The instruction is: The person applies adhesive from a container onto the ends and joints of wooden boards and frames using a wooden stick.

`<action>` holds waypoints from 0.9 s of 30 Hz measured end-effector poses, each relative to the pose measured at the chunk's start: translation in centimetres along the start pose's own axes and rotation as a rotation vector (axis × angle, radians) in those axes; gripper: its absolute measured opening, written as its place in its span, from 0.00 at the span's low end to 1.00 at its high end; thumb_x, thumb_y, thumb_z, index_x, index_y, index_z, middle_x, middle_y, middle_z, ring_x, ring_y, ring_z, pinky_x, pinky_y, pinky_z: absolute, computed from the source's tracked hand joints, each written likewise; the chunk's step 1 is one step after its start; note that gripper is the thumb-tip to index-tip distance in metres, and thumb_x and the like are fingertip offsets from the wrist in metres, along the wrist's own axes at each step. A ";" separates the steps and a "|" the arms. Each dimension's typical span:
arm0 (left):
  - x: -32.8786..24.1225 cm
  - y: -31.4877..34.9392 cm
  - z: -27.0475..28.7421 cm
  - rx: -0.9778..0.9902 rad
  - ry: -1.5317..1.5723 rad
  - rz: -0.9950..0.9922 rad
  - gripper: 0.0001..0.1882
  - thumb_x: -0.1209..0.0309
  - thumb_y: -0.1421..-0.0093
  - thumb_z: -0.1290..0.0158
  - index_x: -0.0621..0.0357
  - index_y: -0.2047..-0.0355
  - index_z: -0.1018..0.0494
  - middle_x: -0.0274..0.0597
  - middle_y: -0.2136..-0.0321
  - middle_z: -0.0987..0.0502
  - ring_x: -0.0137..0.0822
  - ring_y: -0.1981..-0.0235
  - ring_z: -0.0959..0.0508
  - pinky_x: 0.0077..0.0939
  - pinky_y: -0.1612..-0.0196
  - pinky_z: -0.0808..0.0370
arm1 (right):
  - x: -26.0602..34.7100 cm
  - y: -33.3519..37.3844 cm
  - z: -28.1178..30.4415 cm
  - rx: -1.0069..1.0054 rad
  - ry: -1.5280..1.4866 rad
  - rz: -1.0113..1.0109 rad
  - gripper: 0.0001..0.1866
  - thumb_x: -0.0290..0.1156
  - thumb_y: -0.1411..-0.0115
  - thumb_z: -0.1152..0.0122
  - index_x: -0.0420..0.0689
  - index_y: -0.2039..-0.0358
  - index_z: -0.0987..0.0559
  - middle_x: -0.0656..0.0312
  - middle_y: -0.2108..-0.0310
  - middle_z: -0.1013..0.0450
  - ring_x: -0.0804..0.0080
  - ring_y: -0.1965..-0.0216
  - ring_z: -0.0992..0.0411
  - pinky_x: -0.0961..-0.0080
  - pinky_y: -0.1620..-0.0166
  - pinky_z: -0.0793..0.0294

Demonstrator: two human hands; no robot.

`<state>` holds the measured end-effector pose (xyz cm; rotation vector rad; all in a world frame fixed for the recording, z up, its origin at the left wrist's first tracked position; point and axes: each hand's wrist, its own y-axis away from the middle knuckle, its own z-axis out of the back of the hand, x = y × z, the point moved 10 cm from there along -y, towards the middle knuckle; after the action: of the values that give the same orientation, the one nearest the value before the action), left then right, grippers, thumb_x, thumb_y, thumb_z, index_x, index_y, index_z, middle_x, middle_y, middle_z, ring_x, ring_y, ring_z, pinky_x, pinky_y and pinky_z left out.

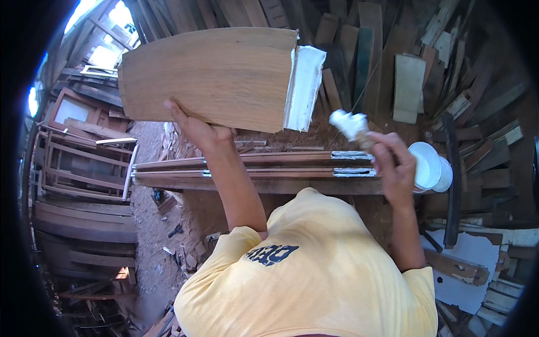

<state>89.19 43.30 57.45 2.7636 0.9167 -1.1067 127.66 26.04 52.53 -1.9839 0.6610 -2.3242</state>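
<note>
A wide brown wooden board (208, 78) is held up by my left hand (196, 126), with the thumb over its lower edge and the other fingers hidden behind. Its right end narrows to a stepped tongue (305, 89) coated in white glue. Beside that end, my right hand (394, 163) grips a short brush (351, 124), its head thickly covered in the same white stuff and slightly blurred. Below both hands lie two long wooden rails (269, 164), with white-smeared slots (352, 164) near their right ends.
The rails rest on a wooden bench (269, 184). A white tub (431, 165) stands at its right end, next to a dark upright bar (451, 180). Many planks (407, 90) lean along the far and right sides. Wooden frames (84, 163) are stacked at left.
</note>
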 end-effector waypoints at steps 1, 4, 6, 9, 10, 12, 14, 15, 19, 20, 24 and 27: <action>0.4 0.1 -0.1 -0.016 -0.020 0.011 0.32 0.45 0.25 0.58 0.53 0.32 0.39 0.50 0.37 0.31 0.49 0.38 0.27 0.51 0.38 0.25 | -1.3 0.2 2.4 -0.080 -0.109 -0.082 0.13 0.29 0.28 0.41 0.43 0.47 0.16 0.65 0.67 0.22 0.85 0.75 0.32 0.84 0.71 0.33; 1.3 -0.2 0.4 -0.008 -0.045 0.031 0.33 0.44 0.25 0.58 0.53 0.32 0.40 0.50 0.36 0.31 0.50 0.37 0.28 0.53 0.38 0.25 | -4.7 0.9 9.3 -0.265 -0.315 -0.205 0.17 0.32 0.27 0.43 0.41 0.42 0.20 0.62 0.65 0.21 0.86 0.75 0.34 0.87 0.69 0.33; 2.2 -1.5 1.5 0.027 -0.045 0.058 0.34 0.43 0.26 0.58 0.53 0.31 0.40 0.50 0.35 0.32 0.51 0.37 0.28 0.54 0.38 0.25 | -6.6 1.8 14.0 -0.358 -0.314 -0.220 0.18 0.32 0.28 0.41 0.38 0.42 0.20 0.61 0.64 0.20 0.85 0.74 0.33 0.87 0.67 0.33; 3.0 -2.6 2.3 0.148 -0.079 0.120 0.38 0.39 0.27 0.57 0.54 0.29 0.43 0.51 0.32 0.35 0.52 0.35 0.30 0.55 0.36 0.27 | -6.4 1.7 18.4 -0.339 0.110 -0.240 0.14 0.29 0.30 0.41 0.36 0.48 0.17 0.65 0.65 0.20 0.85 0.73 0.34 0.83 0.68 0.33; 2.1 -2.0 1.9 0.160 -0.123 0.111 0.40 0.39 0.28 0.57 0.54 0.28 0.44 0.52 0.31 0.36 0.52 0.35 0.31 0.56 0.35 0.27 | -7.3 1.7 20.2 -0.296 0.372 -0.299 0.13 0.28 0.33 0.40 0.38 0.52 0.15 0.59 0.65 0.17 0.75 0.72 0.26 0.76 0.65 0.27; 0.0 -1.0 1.9 0.051 -0.211 0.017 0.41 0.40 0.29 0.53 0.55 0.28 0.44 0.51 0.32 0.34 0.52 0.34 0.32 0.55 0.34 0.28 | -8.6 1.6 22.9 -0.275 0.890 -0.263 0.14 0.30 0.37 0.38 0.41 0.53 0.14 0.49 0.62 0.16 0.56 0.63 0.18 0.64 0.58 0.22; -0.6 -1.2 1.2 0.093 -0.297 0.050 0.41 0.41 0.29 0.51 0.56 0.28 0.44 0.52 0.33 0.34 0.51 0.33 0.32 0.53 0.34 0.28 | -13.7 2.2 24.6 -0.204 1.064 -0.534 0.13 0.32 0.39 0.37 0.44 0.55 0.13 0.44 0.57 0.19 0.44 0.54 0.20 0.54 0.51 0.22; -0.6 -1.2 1.0 0.115 -0.383 0.052 0.42 0.43 0.30 0.48 0.57 0.28 0.44 0.53 0.34 0.33 0.51 0.33 0.33 0.52 0.34 0.28 | -16.8 1.8 24.5 -0.090 1.084 -0.581 0.13 0.33 0.40 0.37 0.44 0.58 0.13 0.45 0.59 0.19 0.46 0.55 0.19 0.54 0.51 0.22; 0.1 -0.6 -1.2 0.324 -0.634 -0.050 0.43 0.47 0.32 0.42 0.60 0.28 0.44 0.54 0.33 0.35 0.49 0.34 0.32 0.47 0.36 0.27 | -27.7 1.6 22.9 0.041 1.165 -0.589 0.12 0.36 0.44 0.34 0.44 0.63 0.12 0.47 0.62 0.17 0.47 0.58 0.19 0.56 0.51 0.21; -0.2 -0.5 -1.4 0.362 -0.838 -0.148 0.40 0.48 0.33 0.40 0.62 0.33 0.38 0.52 0.40 0.29 0.46 0.41 0.27 0.44 0.42 0.25 | -29.6 1.7 22.0 0.099 1.201 -0.609 0.12 0.35 0.44 0.34 0.44 0.62 0.11 0.47 0.63 0.17 0.48 0.59 0.18 0.58 0.52 0.20; 0.8 1.7 -4.2 0.570 -1.329 -0.497 0.30 0.49 0.38 0.35 0.63 0.49 0.21 0.49 0.62 0.16 0.39 0.61 0.16 0.37 0.57 0.22 | -36.9 3.9 22.0 0.371 0.779 -0.678 0.13 0.32 0.46 0.31 0.42 0.61 0.11 0.50 0.66 0.16 0.61 0.68 0.17 0.66 0.61 0.19; 5.3 5.5 -4.6 0.954 -1.748 -0.356 0.31 0.41 0.39 0.38 0.52 0.48 0.21 0.54 0.67 0.17 0.50 0.67 0.16 0.44 0.60 0.23 | -34.6 5.3 24.6 0.208 0.379 -0.879 0.13 0.29 0.39 0.33 0.37 0.56 0.13 0.59 0.68 0.18 0.78 0.77 0.28 0.78 0.72 0.28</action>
<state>98.00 42.54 56.45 0.6156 0.4887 -3.4249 156.30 23.45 20.85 -1.9857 -0.5964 -3.0812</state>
